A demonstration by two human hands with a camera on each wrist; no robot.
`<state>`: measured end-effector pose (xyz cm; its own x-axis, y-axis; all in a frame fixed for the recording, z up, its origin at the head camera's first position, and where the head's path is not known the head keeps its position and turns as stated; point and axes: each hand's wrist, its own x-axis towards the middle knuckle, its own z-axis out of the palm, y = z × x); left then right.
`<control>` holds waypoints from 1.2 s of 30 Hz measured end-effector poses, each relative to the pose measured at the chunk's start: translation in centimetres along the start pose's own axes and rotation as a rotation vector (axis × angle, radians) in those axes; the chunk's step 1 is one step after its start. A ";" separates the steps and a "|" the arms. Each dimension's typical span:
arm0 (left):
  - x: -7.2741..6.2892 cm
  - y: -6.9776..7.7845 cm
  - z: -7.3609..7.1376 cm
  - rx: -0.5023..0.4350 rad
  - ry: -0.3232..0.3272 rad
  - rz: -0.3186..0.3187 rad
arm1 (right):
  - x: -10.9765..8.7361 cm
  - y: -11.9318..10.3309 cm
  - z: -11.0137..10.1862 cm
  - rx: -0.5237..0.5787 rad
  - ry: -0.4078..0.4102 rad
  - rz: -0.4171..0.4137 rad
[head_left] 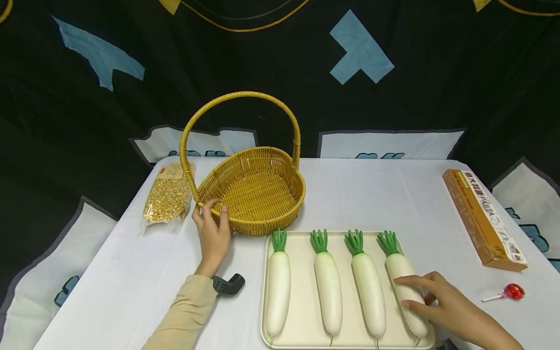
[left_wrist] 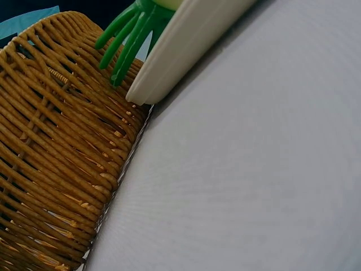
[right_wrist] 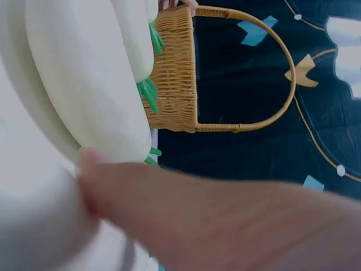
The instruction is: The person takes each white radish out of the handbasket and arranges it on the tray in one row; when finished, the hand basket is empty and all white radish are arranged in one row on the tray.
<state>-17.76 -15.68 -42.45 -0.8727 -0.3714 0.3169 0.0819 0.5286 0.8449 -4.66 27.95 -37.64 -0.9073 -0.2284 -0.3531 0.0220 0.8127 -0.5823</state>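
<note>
A yellow woven basket (head_left: 258, 224) with a tall arched handle stands tilted toward me. My left hand (head_left: 213, 238) holds its near-left rim beside the handle's foot. Right of it, several white radishes with green tops lie side by side on a cream tray (head_left: 304, 291). Over the rightmost white radish (head_left: 400, 267) is my right hand (head_left: 450, 306), index finger and thumb extended across it and apart from each other. In the right wrist view, the thumb (right_wrist: 93, 161) overlaps the edge of a white radish (right_wrist: 84, 73). The left wrist view shows the basket's side (left_wrist: 62, 141) close to the tray's corner (left_wrist: 146, 93).
A clear bag of yellow kernels (head_left: 168, 197) lies left of the basket. On the right are an orange-brown pasta box (head_left: 483, 218) and a red lollipop (head_left: 513, 291). White cloth covers the table (head_left: 367, 194), with a dark patterned curtain (head_left: 271, 58) behind it.
</note>
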 end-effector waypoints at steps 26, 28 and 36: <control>-0.3 0.7 -0.5 0.021 -0.005 -0.027 | -0.8 -1.5 0.8 -0.202 -0.048 0.251; -0.2 1.1 -0.9 0.068 -0.031 -0.026 | -1.1 -1.6 0.9 -0.212 -0.046 0.253; 1.0 4.1 -5.5 0.463 -0.468 -0.009 | -1.7 -1.8 0.8 -0.263 -0.077 0.269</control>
<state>-15.62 -18.11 -36.28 -0.9981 -0.0613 0.0018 -0.0506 0.8394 0.5412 -2.77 26.42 -36.60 -0.8496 -0.0196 -0.5271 0.1374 0.9566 -0.2570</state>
